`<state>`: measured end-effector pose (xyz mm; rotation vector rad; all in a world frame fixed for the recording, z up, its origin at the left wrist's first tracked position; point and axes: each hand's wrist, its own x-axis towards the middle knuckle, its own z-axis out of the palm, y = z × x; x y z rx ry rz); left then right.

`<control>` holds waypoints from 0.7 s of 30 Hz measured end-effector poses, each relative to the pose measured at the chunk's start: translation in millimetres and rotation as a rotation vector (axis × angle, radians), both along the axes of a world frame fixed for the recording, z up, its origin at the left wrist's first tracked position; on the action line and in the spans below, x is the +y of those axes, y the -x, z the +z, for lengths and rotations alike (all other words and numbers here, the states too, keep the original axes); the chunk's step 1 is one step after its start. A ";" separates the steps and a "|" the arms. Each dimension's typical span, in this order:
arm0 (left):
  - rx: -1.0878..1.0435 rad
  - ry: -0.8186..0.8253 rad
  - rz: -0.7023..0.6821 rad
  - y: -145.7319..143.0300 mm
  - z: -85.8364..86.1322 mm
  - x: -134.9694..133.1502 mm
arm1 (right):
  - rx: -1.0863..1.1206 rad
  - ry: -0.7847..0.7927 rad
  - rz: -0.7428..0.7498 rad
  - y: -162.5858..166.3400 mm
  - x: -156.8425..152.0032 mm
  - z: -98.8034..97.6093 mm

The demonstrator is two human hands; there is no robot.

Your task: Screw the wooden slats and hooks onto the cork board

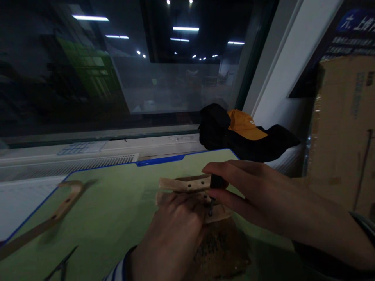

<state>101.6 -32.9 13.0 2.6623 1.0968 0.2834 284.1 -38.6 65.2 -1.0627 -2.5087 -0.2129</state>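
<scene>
My left hand (172, 234) is closed over a light wooden piece (187, 184) with small holes, holding it down on the green mat (117, 195). My right hand (252, 191) pinches a small black tool (217, 181) between thumb and fingers, right at the wooden piece's end. A small dark screw or bit (210, 208) points down between the two hands. A brown sheet (222, 246) lies under the wooden part.
A long curved wooden strip (55, 212) lies on the mat at the left, and thin dark tweezers (61, 265) near the front edge. A black bag with an orange cap (243, 125) sits on the window ledge behind. A cardboard box (342, 128) stands at the right.
</scene>
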 end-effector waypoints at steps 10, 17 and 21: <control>-0.023 0.009 -0.024 3.0 -18.1 5.0 | -0.020 0.040 -0.050 2.0 -1.4 4.8; -0.017 0.055 -0.031 1.7 -12.5 2.9 | -0.031 0.082 -0.075 2.1 -1.8 7.0; 0.015 0.051 -0.011 2.1 -16.5 3.7 | -0.013 0.069 -0.060 2.4 -0.3 5.4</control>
